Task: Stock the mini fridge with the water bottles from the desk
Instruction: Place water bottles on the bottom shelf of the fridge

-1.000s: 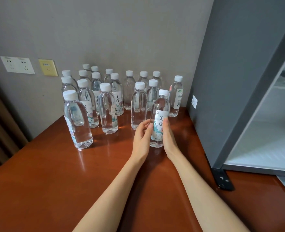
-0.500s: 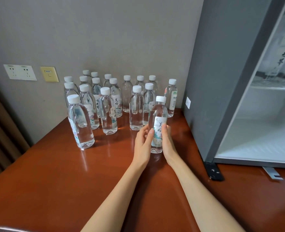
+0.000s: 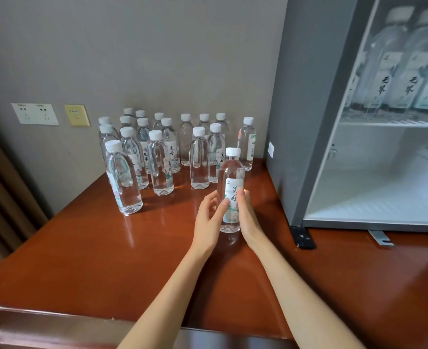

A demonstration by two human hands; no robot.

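Near the middle of the counter [image 3: 94, 248], at nine o'clock from the open mini fridge [image 3: 308, 109], one water bottle [image 3: 230, 172] is gripped upright by left hand [image 3: 207, 220] and right hand [image 3: 248, 215], fingers wrapped round it, presumably steadied for carrying to three o'clock.

Soft, even indoor light fills the scene, moderately bright. The glossy reddish-brown wooden counter [image 3: 87, 248] carries a pale sheen and faint reflections of the clear plastic water bottles [image 3: 157, 162], with a dim shadow between the forearms [image 3: 293, 285]. The white inside of the grey mini fridge [image 3: 308, 109] looks washed out, its shelved bottles smeared. Wide-angle distortion tilts the fridge's edges, and the counter's near rim is blurred.
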